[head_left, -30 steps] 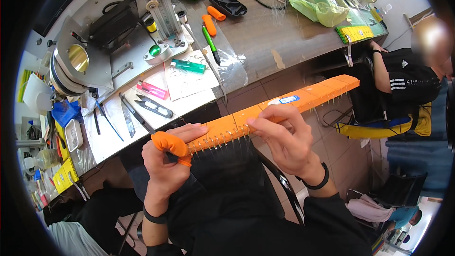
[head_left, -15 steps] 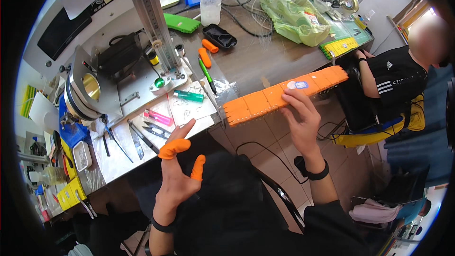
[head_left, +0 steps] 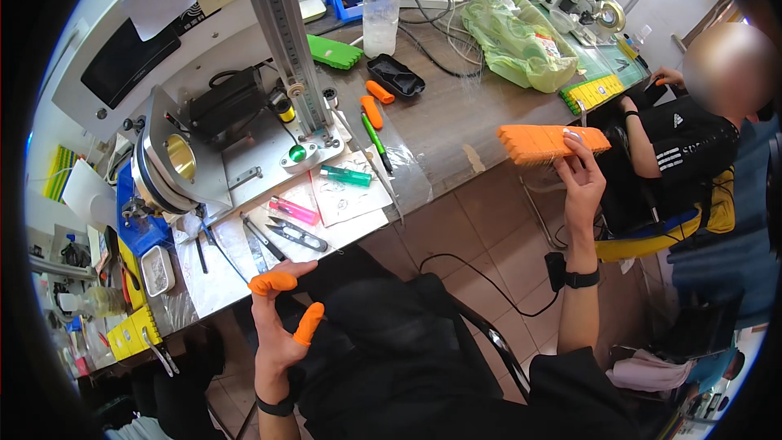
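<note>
Fingers of the right hand (head_left: 580, 183) pinch the long orange comb-like strip (head_left: 552, 141) from below, thumb and fingertips closed on its lower edge, and hold it out at arm's length to the person's right, past the corner of the worktop (head_left: 456, 126) and above the tiled floor. A black wristband (head_left: 581, 279) sits on that forearm. The strip is level, and fine pins or bristles seem to hang from its underside, though they are too small to tell for sure.

The left hand (head_left: 277, 326) grasps nothing: it is open and raised in front of the lap, with orange rubber cots on the index finger (head_left: 273, 282) and the thumb (head_left: 309, 323), just off the near edge of the worktop.

Judging by this, work with both hands on the strip is over for now and the strip is on its way to somewhere on the right; it has not been set down.

Nearest the left hand lie small snips (head_left: 287, 233), tweezers (head_left: 255, 246) and a pink lighter (head_left: 294, 211) on white paper. Beyond stand a metal fixture with an upright ruled column (head_left: 281, 37), a green pen (head_left: 374, 134) and two more orange pieces (head_left: 374, 104). A seated co-worker in black (head_left: 680, 147) is just beyond the strip.
</note>
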The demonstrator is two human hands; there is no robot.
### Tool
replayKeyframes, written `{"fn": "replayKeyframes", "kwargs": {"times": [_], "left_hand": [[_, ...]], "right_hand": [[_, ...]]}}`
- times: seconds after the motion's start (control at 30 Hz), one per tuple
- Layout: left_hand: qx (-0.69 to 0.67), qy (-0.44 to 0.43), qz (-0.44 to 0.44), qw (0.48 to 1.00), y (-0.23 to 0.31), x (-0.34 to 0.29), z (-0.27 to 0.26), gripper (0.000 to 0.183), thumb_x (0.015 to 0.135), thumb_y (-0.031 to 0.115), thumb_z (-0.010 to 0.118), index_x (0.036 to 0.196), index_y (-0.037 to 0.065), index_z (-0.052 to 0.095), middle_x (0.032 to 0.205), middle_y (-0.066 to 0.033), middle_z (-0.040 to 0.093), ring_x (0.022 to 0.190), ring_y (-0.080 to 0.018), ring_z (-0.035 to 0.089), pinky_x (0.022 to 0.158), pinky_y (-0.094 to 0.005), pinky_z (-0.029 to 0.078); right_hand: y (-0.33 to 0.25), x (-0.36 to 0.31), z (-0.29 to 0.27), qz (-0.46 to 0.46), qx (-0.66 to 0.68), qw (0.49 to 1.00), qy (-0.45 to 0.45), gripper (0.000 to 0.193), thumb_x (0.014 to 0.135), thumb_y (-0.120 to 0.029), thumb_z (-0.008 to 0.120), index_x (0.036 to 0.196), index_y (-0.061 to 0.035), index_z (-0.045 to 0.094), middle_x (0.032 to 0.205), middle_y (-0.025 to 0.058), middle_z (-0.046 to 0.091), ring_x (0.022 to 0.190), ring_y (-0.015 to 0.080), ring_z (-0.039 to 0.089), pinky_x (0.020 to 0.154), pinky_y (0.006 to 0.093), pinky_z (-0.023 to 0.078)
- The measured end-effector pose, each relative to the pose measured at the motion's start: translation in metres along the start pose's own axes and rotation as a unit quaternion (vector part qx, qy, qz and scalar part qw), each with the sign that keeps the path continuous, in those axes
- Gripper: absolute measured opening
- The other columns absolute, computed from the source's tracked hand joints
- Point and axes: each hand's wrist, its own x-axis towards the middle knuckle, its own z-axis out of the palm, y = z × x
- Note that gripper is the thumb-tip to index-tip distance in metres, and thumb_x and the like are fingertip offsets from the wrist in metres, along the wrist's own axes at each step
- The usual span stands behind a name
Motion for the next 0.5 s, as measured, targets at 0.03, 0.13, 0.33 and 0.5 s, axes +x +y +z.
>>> {"fn": "replayKeyframes", "kwargs": {"times": [0.03, 0.13, 0.33, 0.5], "left_hand": [[0.001, 0.002, 0.000, 1.000, 0.000, -0.002, -0.003, 0.046, 0.074, 0.003, 0.075, 0.107, 0.004, 0.044, 0.116, -0.0177, 0.064, 0.116, -0.0284, 0.055, 0.104, -0.0391, 0.037], [-0.031, 0.028, -0.021, 0.999, -0.001, -0.007, -0.009, 0.044, 0.074, 0.005, 0.075, 0.106, 0.003, 0.045, 0.113, -0.0184, 0.065, 0.111, -0.0274, 0.058, 0.099, -0.0364, 0.042], [-0.051, 0.049, -0.044, 0.997, 0.003, -0.021, -0.023, 0.042, 0.077, 0.007, 0.075, 0.107, 0.002, 0.045, 0.112, -0.0209, 0.066, 0.096, -0.0239, 0.064, 0.093, -0.0342, 0.045], [-0.038, 0.076, -0.084, 0.993, 0.001, -0.036, -0.039, 0.042, 0.077, 0.006, 0.075, 0.107, 0.004, 0.046, 0.111, -0.0192, 0.066, 0.091, -0.0206, 0.065, 0.091, -0.0333, 0.044]], "right_hand": [[0.001, -0.001, 0.004, -0.001, 0.002, 1.000, -0.001, 0.035, 0.084, 0.014, 0.061, 0.118, 0.0039, 0.060, 0.133, 0.0106, 0.053, 0.119, 0.0190, 0.054, 0.099, 0.0300, 0.046], [0.008, -0.014, 0.030, 0.012, 0.011, 0.997, -0.076, 0.037, 0.083, 0.015, 0.061, 0.118, 0.0034, 0.060, 0.128, 0.0095, 0.056, 0.120, 0.0194, 0.054, 0.100, 0.0296, 0.046], [0.015, -0.040, 0.075, 0.013, -0.046, 0.990, -0.133, 0.033, 0.080, 0.011, 0.066, 0.113, 0.0033, 0.066, 0.124, 0.0102, 0.059, 0.115, 0.0191, 0.058, 0.094, 0.0270, 0.049], [0.023, -0.048, 0.084, 0.039, -0.023, 0.989, -0.144, 0.030, 0.081, 0.011, 0.064, 0.110, 0.0021, 0.067, 0.127, 0.0089, 0.059, 0.106, 0.0146, 0.061, 0.085, 0.0246, 0.051]]}}
